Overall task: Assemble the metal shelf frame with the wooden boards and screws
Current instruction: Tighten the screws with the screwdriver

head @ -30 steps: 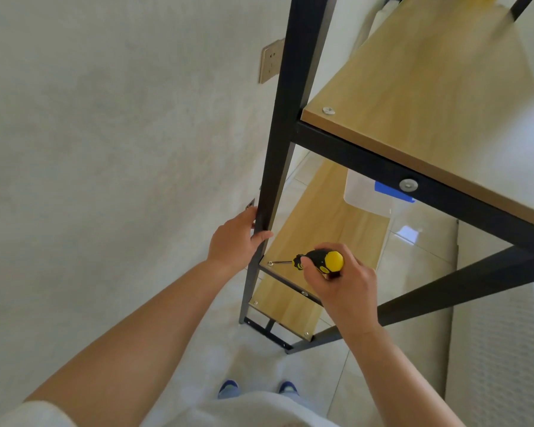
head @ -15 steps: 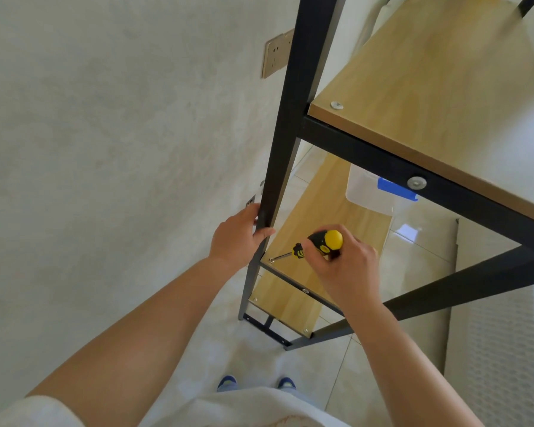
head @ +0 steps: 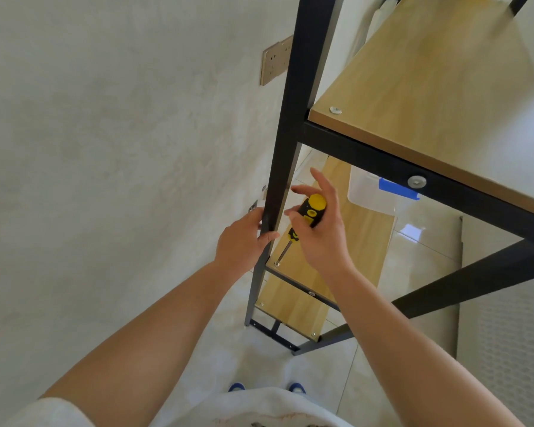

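Note:
A black metal shelf frame (head: 285,124) stands upright with wooden boards on three levels. My left hand (head: 244,238) grips the near-left upright post about level with the middle board (head: 361,241). My right hand (head: 319,229) holds a black and yellow screwdriver (head: 310,212), thumb and palm on the handle and the other fingers spread. The screwdriver's tip sits on a screw (head: 277,264) at the middle board's near-left corner. The top board (head: 429,87) carries a screw (head: 335,110) at its corner. The lowest board (head: 290,309) lies beneath.
A clear plastic box with a blue latch (head: 379,192) sits on the middle board. A wall with a socket plate (head: 275,60) runs close on the left. A white foam sheet (head: 506,334) lies on the tiled floor at right. My shoes (head: 267,387) stand below the frame.
My right hand has shifted its hold on the screwdriver: the fingers have opened out and the handle now stands steeper, tip still at the corner screw. My left hand stays on the post.

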